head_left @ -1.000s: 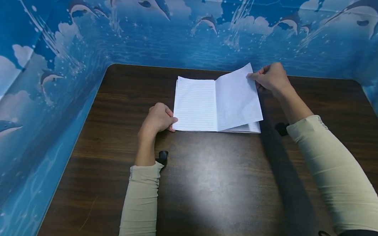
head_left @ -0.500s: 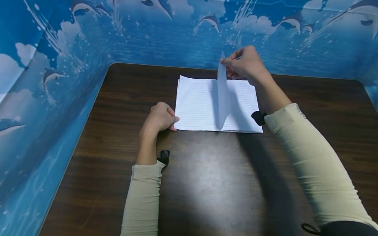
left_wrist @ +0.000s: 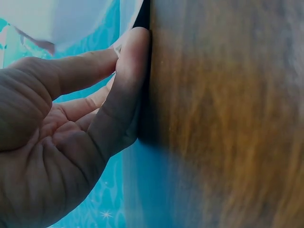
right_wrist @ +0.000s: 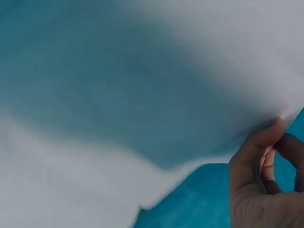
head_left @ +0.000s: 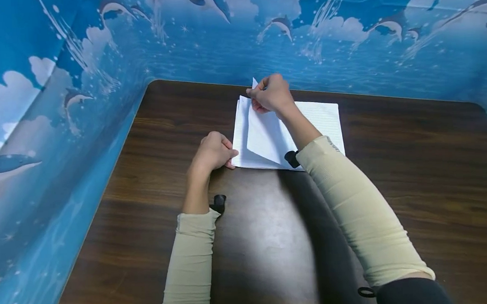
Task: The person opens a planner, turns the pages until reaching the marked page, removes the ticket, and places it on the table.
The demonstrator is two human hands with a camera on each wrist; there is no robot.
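Observation:
A lined notebook (head_left: pixel 322 118) lies spread on the table, partly covered by my right forearm. My right hand (head_left: pixel 271 94) pinches the far corner of one raised page (head_left: pixel 263 132), which leans over the left half with its near edge curved. In the right wrist view, thumb and finger grip that page's edge (right_wrist: pixel 280 111). At the notebook's near left corner, my left hand (head_left: pixel 213 151) pinches the pages between thumb and index finger. The left wrist view shows the left hand (left_wrist: pixel 90 99) low beside the tabletop, its fingertips holding the paper's edge.
The dark wooden table (head_left: pixel 146 184) has rounded far corners. A blue dolphin-print curtain (head_left: pixel 205 53) stands along its far and left sides. Black wrist cameras (head_left: pixel 218 203) stick out beside both cuffs, the right one overlapping the notebook's near edge.
My right hand has carried the page from the notebook's right side, past upright, over to the left half. My left hand keeps its hold on the near left corner.

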